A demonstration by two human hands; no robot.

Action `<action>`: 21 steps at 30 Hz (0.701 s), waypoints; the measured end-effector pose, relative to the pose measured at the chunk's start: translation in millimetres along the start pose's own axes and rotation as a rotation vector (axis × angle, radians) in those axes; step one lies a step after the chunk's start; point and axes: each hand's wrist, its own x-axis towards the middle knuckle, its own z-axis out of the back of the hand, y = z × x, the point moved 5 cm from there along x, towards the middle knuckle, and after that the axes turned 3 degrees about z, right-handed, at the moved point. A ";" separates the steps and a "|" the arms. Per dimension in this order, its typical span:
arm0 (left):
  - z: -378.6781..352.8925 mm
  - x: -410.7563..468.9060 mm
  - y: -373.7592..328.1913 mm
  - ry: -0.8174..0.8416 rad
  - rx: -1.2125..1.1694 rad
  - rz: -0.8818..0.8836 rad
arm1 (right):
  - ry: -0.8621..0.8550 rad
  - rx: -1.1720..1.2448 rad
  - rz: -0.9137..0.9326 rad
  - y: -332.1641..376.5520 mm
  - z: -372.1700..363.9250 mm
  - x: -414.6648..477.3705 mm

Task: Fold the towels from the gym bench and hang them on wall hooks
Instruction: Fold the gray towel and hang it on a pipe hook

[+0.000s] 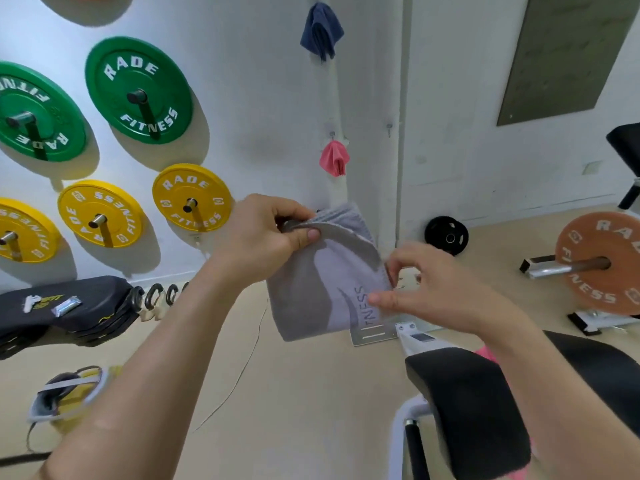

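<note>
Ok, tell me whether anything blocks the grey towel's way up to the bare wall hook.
Nothing visible does. The left hand and right hand hold the grey towel in open air below the bare hook; the pink towel hangs on its own hook, left of that path.

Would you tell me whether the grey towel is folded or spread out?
Folded: the grey towel shows stacked layers where the left hand pinches it.

A folded grey towel (322,275) is held up. A blue towel (321,31) hangs above a pink towel (334,158) on the far wall (263,98).
</note>
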 end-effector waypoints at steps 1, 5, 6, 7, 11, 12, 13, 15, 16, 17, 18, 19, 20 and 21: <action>3.6 2.7 9.3 0.031 0.028 -0.013 | -0.089 0.035 -0.004 11.3 -6.3 11.9; 19.9 11.0 37.9 0.112 0.126 -0.143 | -0.002 0.183 0.051 67.9 -50.9 66.1; 26.0 12.6 45.6 0.117 0.134 -0.165 | 0.021 0.143 0.092 78.7 -62.5 78.4; 32.7 14.5 55.5 0.123 0.150 -0.185 | 0.000 0.094 0.121 87.3 -70.6 90.0; 56.1 23.3 103.9 0.254 0.197 -0.183 | -0.063 -0.040 0.127 107.8 -87.1 119.3; 59.6 24.6 116.6 0.304 0.209 -0.165 | -0.051 -0.052 0.133 112.0 -90.6 124.2; 61.7 25.4 128.0 0.347 0.235 -0.159 | -0.047 -0.050 0.142 115.3 -92.3 128.7; 64.9 24.7 149.9 0.412 0.257 -0.154 | -0.035 -0.010 0.146 121.2 -94.8 137.8; 67.9 24.3 159.4 0.433 0.242 -0.135 | -0.021 0.020 0.138 122.6 -96.2 142.1; 71.1 25.7 169.1 0.447 0.226 -0.111 | -0.005 0.052 0.125 123.1 -97.4 146.5; 73.6 27.9 176.3 0.460 0.212 -0.096 | 0.006 0.084 0.106 122.0 -98.1 150.4; 75.7 30.9 181.5 0.455 0.201 -0.086 | 0.012 0.118 0.081 119.1 -98.3 154.3; 77.6 34.9 185.2 0.432 0.175 -0.066 | 0.011 0.146 0.049 115.1 -97.7 157.9; 80.3 39.7 186.9 0.387 0.106 -0.040 | 0.006 0.157 0.018 110.7 -96.3 161.5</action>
